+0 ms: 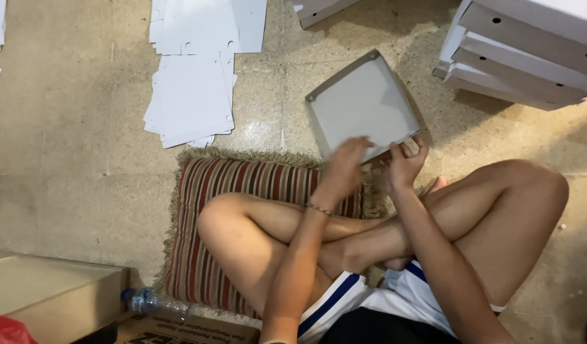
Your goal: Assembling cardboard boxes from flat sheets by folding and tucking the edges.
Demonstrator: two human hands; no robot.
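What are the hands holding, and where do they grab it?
Both hands hold a half-folded grey cardboard box by its near edge: the left hand is blurred over that edge, and the right hand pinches it with its fingers.

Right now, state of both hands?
Left hand: blurred, on the near edge of the half-folded grey box; grip cannot be told.
Right hand: fingers curled on the same edge, pinching it.

One open grey box tray (363,105); one striped cushion (242,210); one plastic bottle (154,302); four stacked white boxes (529,54) far right; two brown cartons (51,290) near left.
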